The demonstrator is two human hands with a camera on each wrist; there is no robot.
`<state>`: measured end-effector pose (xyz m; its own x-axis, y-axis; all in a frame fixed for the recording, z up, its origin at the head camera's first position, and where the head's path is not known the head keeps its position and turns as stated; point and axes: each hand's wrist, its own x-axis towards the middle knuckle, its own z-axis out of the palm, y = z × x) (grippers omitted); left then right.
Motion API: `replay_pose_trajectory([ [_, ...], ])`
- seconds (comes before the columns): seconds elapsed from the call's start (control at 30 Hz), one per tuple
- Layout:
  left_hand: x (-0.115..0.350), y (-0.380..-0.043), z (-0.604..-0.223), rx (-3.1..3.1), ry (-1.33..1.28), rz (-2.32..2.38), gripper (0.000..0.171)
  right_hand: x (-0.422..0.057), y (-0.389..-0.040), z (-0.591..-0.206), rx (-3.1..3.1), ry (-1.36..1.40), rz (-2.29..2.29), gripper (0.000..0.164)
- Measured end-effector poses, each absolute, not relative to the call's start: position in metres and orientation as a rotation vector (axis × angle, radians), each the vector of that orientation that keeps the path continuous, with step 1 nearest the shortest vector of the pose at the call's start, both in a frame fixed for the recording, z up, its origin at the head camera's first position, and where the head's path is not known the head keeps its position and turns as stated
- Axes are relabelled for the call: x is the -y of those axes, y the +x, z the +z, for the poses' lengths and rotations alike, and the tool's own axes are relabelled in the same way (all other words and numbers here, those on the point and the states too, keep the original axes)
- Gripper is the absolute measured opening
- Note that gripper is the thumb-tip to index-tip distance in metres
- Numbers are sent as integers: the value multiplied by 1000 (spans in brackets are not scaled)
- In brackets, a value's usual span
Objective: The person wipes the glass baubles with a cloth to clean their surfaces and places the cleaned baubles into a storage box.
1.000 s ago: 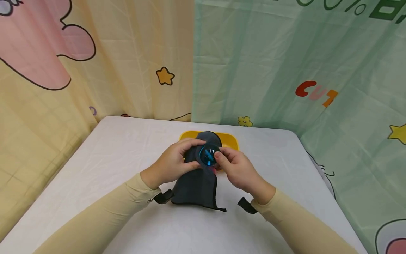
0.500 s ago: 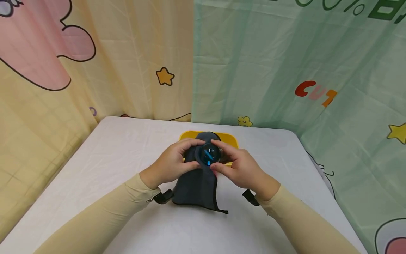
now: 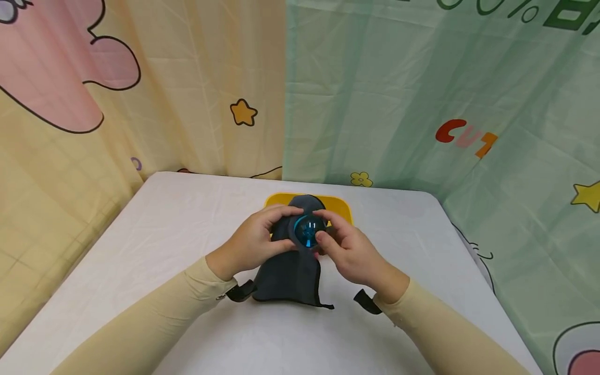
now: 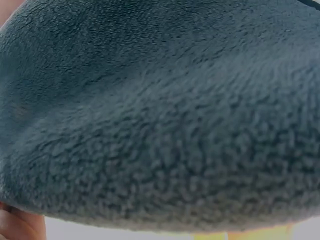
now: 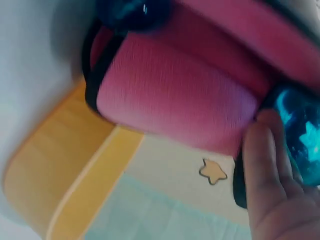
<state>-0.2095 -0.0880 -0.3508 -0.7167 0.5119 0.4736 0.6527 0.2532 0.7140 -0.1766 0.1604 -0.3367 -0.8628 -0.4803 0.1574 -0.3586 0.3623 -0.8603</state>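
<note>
In the head view, a dark grey fabric piece with black edging [image 3: 287,278] hangs above the table. My left hand [image 3: 255,239] grips it from the left, thumb below and fingers above. A shiny, see-through blue ball-like dome [image 3: 307,232] sits against the fabric. My right hand [image 3: 353,250] pinches its right side between thumb and fingers. The left wrist view is filled by the fabric's fuzzy grey face [image 4: 165,125]. In the right wrist view, pink lining [image 5: 175,95] shows, with a star inside the blue dome [image 5: 305,135] and a second blue dome [image 5: 132,12] top left.
Behind the fabric a yellow tray [image 3: 342,205] stands on the white table [image 3: 197,208]. Patterned curtains [image 3: 375,94] enclose the table at the back and sides. Black straps [image 3: 367,302] hang at both wrists.
My right hand shifts its hold on the blue dome: fingers spread around it half a second ago, then the thumb came back onto its face. The left hand stays put.
</note>
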Motion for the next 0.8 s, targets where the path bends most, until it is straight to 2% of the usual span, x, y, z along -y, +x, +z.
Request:
replay_pose_trajectory([
  [0.13, 88, -209, -350, 2365, -1097, -1454, 59, -162, -176, -336, -2580, -901, -1382, 70],
  [0.23, 87, -209, -349, 2370, -1097, -1454, 59, -161, -177, -336, -2689, -927, -1283, 73],
  [0.53, 86, -209, -348, 2371, -1101, -1423, 58, -163, -181, -333, -2837, -883, -1280, 63],
  [0.7, 86, -210, -348, 2357, -1120, -1443, 58, -164, -185, -333, -2525, -696, -1534, 39],
  [0.8, 86, -209, -348, 2361, -1115, -1462, 58, -162, -185, -335, -2448, -633, -1596, 39],
])
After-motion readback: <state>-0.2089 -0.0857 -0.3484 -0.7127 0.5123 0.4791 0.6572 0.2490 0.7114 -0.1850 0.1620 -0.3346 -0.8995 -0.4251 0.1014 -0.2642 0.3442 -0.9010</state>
